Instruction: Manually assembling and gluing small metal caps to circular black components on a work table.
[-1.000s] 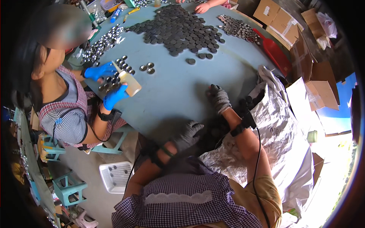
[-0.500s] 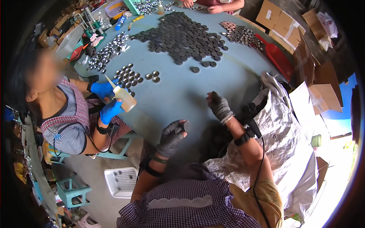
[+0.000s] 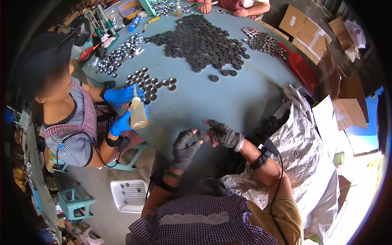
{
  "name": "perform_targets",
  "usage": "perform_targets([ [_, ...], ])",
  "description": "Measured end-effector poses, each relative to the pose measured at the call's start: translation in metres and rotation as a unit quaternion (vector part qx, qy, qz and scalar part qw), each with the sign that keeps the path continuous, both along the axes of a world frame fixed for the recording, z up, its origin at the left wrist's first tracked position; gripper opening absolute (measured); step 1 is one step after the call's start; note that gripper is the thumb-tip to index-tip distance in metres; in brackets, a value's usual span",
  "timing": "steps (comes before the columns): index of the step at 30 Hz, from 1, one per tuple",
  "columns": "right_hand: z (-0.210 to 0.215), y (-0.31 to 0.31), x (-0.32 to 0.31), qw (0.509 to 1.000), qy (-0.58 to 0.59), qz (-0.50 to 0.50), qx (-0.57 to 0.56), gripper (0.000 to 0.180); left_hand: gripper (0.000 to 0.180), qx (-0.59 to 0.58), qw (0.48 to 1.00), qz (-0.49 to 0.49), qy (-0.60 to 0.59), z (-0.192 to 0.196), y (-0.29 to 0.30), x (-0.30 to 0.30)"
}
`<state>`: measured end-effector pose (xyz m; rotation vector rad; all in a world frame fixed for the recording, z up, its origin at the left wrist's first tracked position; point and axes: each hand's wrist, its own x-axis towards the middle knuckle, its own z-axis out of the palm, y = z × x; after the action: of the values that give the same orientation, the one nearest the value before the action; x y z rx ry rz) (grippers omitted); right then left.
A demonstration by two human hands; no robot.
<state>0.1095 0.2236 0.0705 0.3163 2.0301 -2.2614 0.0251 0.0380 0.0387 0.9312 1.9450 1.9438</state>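
- A big round blue surface (image 3: pixel 228 102) fills the middle of a busy work room, with cardboard boxes (image 3: pixel 347 110) on the right side.
- The person's two hands meet just over the near edge of the surface. Both wear dark grey gloves with the fingertips cut off.
- The left hand (image 3: pixel 184 148) is half curled, and its fingers (image 3: pixel 192 134) pinch a small dark disc (image 3: pixel 199 135) at the tips.
- The right hand (image 3: pixel 222 134) is right beside it. Its fingers point at the disc and are loosely bent; I cannot tell if they touch the disc.
- The right arm has a black strap (image 3: pixel 261 157) with a thin wire going down it.
- Just right of the hands sits a crinkly silver bag (image 3: pixel 302 143) with more dark discs inside.
- Farther up the surface lies a big flat pile of dark discs (image 3: pixel 204 41), spread wide. A few single ones lie near its lower edge.
- A smaller heap of shiny round caps (image 3: pixel 263 41) is at the top right, near a red scoop (image 3: pixel 300 67).
- On the left sits another person. Their blue-gloved hands (image 3: pixel 122 96) hold a small squeeze bottle (image 3: pixel 138 112) of yellow liquid, next to a group of little round cups (image 3: pixel 149 83).
- At the far top edge, a third person's bare hands (image 3: pixel 206 8) rest on the surface.
- On the floor, lower left, stands a white basket (image 3: pixel 128 195) and a teal stool (image 3: pixel 75 202).
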Motion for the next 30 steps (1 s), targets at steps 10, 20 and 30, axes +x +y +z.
perform_targets([
  [10,-0.044,0.003,-0.004,0.975,0.007,-0.029,-0.221,0.036,0.043,-0.023,0.999,-0.008,0.039,-0.004,0.002,-0.008],
  [20,-0.050,0.020,-0.082,0.986,0.140,0.039,0.078,0.027,0.041,-0.025,0.989,0.062,0.131,-0.009,0.001,-0.037],
  [30,-0.017,0.011,-0.247,0.824,0.114,-0.084,0.549,0.018,0.030,-0.084,0.972,0.088,0.199,-0.019,-0.017,-0.055],
])
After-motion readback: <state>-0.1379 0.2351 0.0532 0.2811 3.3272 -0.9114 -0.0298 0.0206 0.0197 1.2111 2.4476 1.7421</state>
